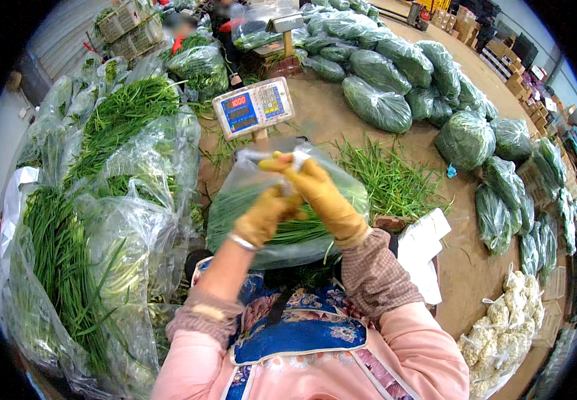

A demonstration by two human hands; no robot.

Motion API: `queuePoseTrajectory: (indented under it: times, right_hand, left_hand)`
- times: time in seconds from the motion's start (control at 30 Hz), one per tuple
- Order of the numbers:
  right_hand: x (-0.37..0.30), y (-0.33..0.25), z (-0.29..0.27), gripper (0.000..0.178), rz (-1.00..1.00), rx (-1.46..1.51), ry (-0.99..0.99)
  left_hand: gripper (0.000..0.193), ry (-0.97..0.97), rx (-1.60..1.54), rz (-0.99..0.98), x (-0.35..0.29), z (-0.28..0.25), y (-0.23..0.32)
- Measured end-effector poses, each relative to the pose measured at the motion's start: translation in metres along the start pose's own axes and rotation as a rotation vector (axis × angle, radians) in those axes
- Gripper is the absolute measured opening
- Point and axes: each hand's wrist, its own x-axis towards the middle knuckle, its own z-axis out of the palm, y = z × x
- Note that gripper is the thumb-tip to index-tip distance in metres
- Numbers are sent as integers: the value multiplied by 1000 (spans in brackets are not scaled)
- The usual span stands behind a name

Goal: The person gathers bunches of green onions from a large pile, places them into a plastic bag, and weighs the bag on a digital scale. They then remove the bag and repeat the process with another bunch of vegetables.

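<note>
PACKING STN: CLEAR BAG OF GREEN STALKS UNDER BOTH GLOVED HANDS

Nearest: wearer in pink top, blue floral apron, brownish checked oversleeves. Pale band at L wrist.

Hands: both in yellow gloves, close tog. over upper part of clear bag. R hand slightly higher & fwd, fingers bent, apparently pinching bunched whitish film; some motion blur. L hand curled just below, near R fingers; can't tell if it grips film or only rests agst it.

Bag: directly in front of wearer, approx. centre of view, below scale head. Green stalks lie inside, visible thru film.

L side: large clear sheeting w/ long greens heaped in & on it.

R side: white sheets beside wearer's R arm; bag of whitish, knobbly produce at lower R.

Beyond bag: digital scale head, blue panel, lit red digits. Loose stalks on brown floor, R of scale.

Further: filled bags of greens, piled in a curve from top centre to R.

Far: co-worker, mostly hidden, nr 2nd scale; stacked crates upper L; cartons upper R.
</note>
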Motion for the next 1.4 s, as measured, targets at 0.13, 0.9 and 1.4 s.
queuePoseTrajectory:
  times: [0.13, 0.9, 1.4]
  right_hand:
    - [16, 17, -22, 50, 177, -937, -500]
    - [-136, 101, -96, 36, 648, -80, 288]
    - [-49, 84, -26, 38, 369, -114, 18]
  left_hand:
    - [19, -150, -442, -112, 8, 21, -64]
    - [12, 534, -983, -164, 37, -74, -105]
    - [22, -49, -359, -286, 6, -19, -19]
